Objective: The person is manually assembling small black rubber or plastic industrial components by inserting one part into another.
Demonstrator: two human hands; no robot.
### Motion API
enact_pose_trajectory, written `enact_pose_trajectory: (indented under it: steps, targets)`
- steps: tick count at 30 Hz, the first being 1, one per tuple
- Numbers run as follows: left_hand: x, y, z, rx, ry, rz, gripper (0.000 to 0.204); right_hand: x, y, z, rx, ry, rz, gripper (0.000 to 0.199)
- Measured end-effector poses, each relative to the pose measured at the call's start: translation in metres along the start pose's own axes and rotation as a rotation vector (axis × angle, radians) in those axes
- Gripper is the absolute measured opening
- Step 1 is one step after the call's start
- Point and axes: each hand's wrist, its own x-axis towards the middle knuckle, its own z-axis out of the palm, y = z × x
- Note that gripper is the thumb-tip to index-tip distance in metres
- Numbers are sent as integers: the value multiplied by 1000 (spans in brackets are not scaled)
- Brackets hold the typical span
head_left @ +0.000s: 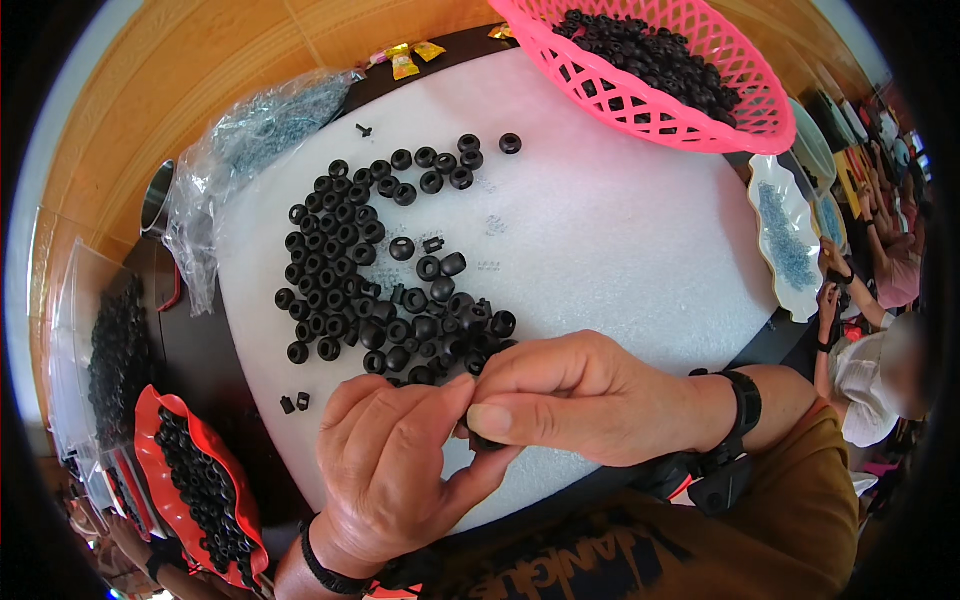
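My left hand [395, 465] and my right hand [590, 400] meet at the front edge of the white sheet. Both are closed, thumbs and fingers pinching a small black part [487, 442] that is mostly covered by the fingertips. Just beyond my fingers spreads a heap of round black hollow parts [345, 235], many with an open hole facing up. A few smaller black pieces with narrow necks lie among them, one [433, 244] near the middle. Two more small black pieces [295, 403] sit apart to the left of my left hand.
A pink basket [640, 125] of black parts stands at the far right. Right of it is a white scalloped dish [803, 295] with bluish small pieces. A clear plastic bag [195, 215] lies far left; a red dish [150, 420] of black parts is near left. Other people sit rightward.
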Motion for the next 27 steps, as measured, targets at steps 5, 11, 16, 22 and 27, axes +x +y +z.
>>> enact_pose_trajectory:
  steps: [5,11,16,22,27]
  targets:
    - [0,-1,-1,38,-44,22,47,1,1,-1,-94,-24,-30,26]
    - [-2,-2,-2,92,-30,43,39,1,-2,4,3,-12,20,26]
    - [-1,-7,-7,129,-53,27,43,0,-1,0,-177,-64,42,30]
    - [-3,-8,-6,158,-46,69,43,0,5,-1,-284,-45,-51,31]
    - [-2,-6,-4,202,-28,87,41,1,6,2,-247,-20,-77,31]
